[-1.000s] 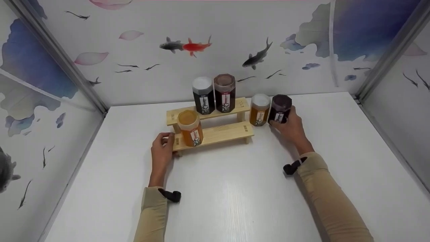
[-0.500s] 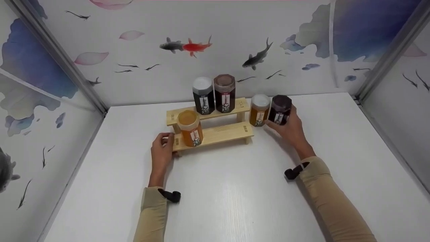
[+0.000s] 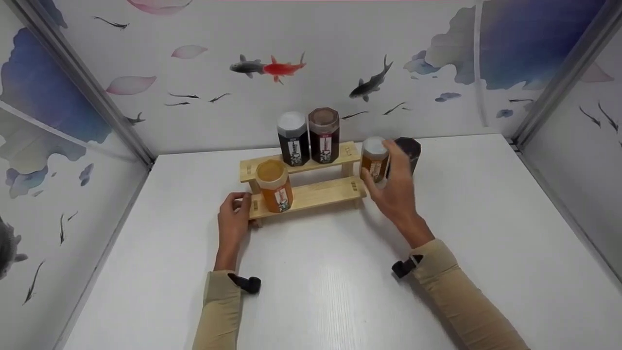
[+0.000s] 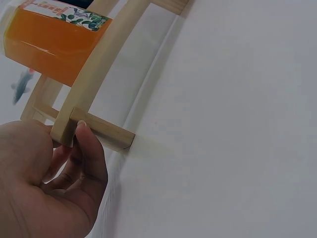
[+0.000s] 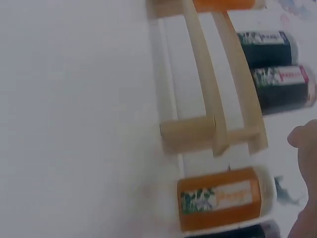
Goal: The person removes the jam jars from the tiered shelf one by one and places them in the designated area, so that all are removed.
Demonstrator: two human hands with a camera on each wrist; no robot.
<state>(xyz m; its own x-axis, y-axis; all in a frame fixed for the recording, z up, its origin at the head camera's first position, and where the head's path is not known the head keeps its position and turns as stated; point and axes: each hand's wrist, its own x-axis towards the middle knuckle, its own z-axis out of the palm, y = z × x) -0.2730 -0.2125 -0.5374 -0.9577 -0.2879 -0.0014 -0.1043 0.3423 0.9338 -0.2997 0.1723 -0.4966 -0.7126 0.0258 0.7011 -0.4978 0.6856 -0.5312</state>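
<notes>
My left hand [image 3: 233,214] pinches the left end of a two-tier wooden rack [image 3: 325,193]; the left wrist view shows fingertips at the end of the lower board [image 4: 94,74]. An orange jar [image 3: 273,192] stands on that lower tier. My right hand [image 3: 396,192] is spread at an amber jar [image 3: 374,165] with a white lid, right of the rack. In the right wrist view, the visible part of the hand [image 5: 308,173] is apart from this amber jar [image 5: 220,198]. Partly hidden behind the hand is a dark purple jar [image 3: 409,149].
On the upper tier stand a black jar [image 3: 293,143] with a white lid and a dark red jar [image 3: 324,141], side by side. The white table [image 3: 311,282] reaches back to a wall [image 3: 194,116] painted with fish.
My right hand has left the dark purple jar and moved left to the amber jar, its fingers spreading. The left hand, rack and jars have stayed in place.
</notes>
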